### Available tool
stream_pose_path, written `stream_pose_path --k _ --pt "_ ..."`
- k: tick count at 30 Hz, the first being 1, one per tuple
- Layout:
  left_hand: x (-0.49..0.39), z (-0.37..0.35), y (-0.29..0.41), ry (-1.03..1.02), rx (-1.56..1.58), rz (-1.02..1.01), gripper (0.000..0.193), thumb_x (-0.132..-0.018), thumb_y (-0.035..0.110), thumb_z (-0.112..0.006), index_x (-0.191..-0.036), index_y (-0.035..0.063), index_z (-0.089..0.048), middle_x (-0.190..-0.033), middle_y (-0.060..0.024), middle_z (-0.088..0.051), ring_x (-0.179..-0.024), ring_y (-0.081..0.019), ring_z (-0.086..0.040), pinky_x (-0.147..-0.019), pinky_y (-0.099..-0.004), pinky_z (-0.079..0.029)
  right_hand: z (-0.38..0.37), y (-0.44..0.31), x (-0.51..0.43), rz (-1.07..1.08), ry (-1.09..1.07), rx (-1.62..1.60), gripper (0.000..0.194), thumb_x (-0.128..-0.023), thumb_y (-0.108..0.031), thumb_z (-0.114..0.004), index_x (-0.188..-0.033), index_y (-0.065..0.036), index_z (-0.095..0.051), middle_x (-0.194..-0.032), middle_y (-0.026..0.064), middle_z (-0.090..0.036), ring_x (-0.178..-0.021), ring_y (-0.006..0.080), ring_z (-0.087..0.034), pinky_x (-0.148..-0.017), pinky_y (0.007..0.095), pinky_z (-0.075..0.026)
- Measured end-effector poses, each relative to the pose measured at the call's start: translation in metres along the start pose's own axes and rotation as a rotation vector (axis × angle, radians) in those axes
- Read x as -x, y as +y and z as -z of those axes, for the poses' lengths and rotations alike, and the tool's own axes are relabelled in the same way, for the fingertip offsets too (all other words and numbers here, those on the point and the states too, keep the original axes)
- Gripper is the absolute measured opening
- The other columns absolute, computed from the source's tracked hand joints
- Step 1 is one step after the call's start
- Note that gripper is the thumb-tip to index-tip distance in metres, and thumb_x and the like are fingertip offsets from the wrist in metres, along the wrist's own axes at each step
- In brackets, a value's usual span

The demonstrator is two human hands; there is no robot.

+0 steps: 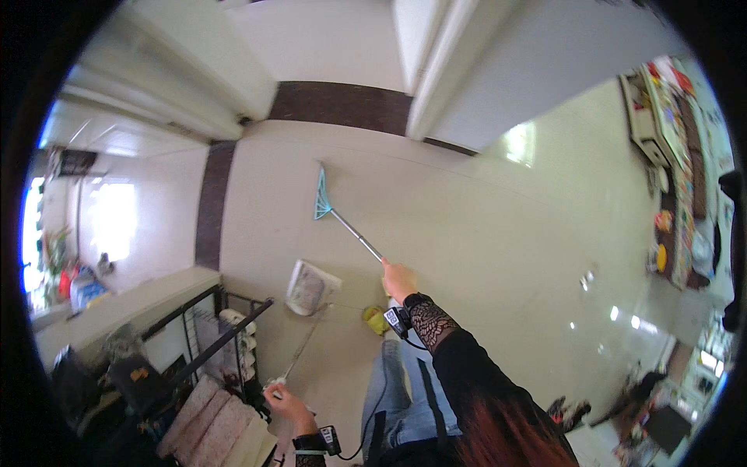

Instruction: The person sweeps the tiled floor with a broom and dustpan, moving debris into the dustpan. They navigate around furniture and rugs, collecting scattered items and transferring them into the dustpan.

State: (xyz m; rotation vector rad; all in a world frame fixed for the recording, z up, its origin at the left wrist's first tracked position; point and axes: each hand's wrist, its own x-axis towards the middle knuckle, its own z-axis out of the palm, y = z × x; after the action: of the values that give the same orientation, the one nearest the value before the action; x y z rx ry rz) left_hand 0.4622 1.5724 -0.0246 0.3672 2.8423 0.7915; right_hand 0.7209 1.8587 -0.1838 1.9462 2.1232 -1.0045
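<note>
My right hand (400, 280) grips the metal pole of a floor squeegee (322, 201), whose light blue triangular head rests on the pale tiled floor. Lower left, my left hand (286, 404) is closed around the top of a long-handled dustpan (313, 287). The white pan lies on the floor left of my yellow shoe (375, 320), with greyish matter in it too blurred to name. The squeegee head is beyond the pan, apart from it.
A black metal rack (222, 344) with shoes and folded cloths stands at lower left. Dark threshold strips (341, 105) mark doorways ahead and at left. A white door (496, 76) stands at upper right. Cluttered furniture (659, 131) lines the far right.
</note>
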Motion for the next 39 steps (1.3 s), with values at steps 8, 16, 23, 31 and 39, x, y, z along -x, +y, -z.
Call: stream_pose_path --k 8,16,23,31,39 --pt "-0.007 -0.018 -0.006 -0.098 0.12 0.053 0.012 -0.094 0.011 -0.059 -0.094 0.0028 -0.051 -0.087 -0.0094 -0.054 -0.082 -0.0226 -0.051 -0.079 -0.0351 -0.042 0.08 0.239 0.196 -0.393 -0.003 0.017 0.048 -0.089 -0.021 -0.053 -0.136 -0.018 -0.049 -0.098 0.0188 -0.066 -0.086 0.0395 -0.063 -0.072 0.0499 -0.051" --pt "-0.032 -0.033 -0.007 -0.095 0.054 -0.019 0.015 -0.092 0.013 -0.061 -0.092 0.0027 -0.05 -0.089 -0.011 -0.054 -0.081 -0.0241 -0.05 -0.078 -0.0366 -0.042 0.11 0.284 0.27 -0.703 0.061 0.111 0.04 -0.088 -0.014 -0.052 -0.128 -0.006 -0.055 -0.099 0.0208 -0.066 -0.092 0.0371 -0.064 -0.072 0.0514 -0.051" --pt "-0.031 -0.031 -0.008 -0.067 0.107 0.059 0.013 -0.09 0.007 -0.061 -0.091 -0.0004 -0.05 -0.089 -0.0128 -0.054 -0.084 -0.0269 -0.051 -0.082 -0.0373 -0.042 0.079 0.229 0.22 -0.444 0.248 -0.062 0.041 -0.081 -0.008 -0.056 -0.122 -0.003 -0.059 -0.087 0.0243 -0.065 -0.08 0.0412 -0.064 -0.068 0.0526 -0.049" --pt "-0.027 -0.05 0.022 -0.039 0.006 0.003 0.012 -0.089 0.005 -0.063 -0.091 0.0019 -0.052 -0.088 -0.012 -0.056 -0.083 -0.0286 -0.054 -0.079 -0.0387 -0.043 0.062 0.119 0.025 -0.65 0.245 -0.889 0.053 -0.085 -0.009 -0.05 -0.137 -0.004 -0.044 -0.089 0.0264 -0.062 -0.074 0.0402 -0.064 -0.066 0.0506 -0.05" --pt "-0.022 -0.072 0.09 -0.049 -0.177 0.073 0.01 -0.091 0.009 -0.061 -0.091 0.0054 -0.052 -0.09 -0.0109 -0.057 -0.085 -0.0263 -0.055 -0.078 -0.039 -0.044 0.126 0.068 -0.161 -0.453 0.433 -1.059 0.047 -0.086 -0.005 -0.048 -0.131 0.004 -0.038 -0.068 0.017 -0.059 -0.048 0.0277 -0.06 -0.039 0.0386 -0.046"
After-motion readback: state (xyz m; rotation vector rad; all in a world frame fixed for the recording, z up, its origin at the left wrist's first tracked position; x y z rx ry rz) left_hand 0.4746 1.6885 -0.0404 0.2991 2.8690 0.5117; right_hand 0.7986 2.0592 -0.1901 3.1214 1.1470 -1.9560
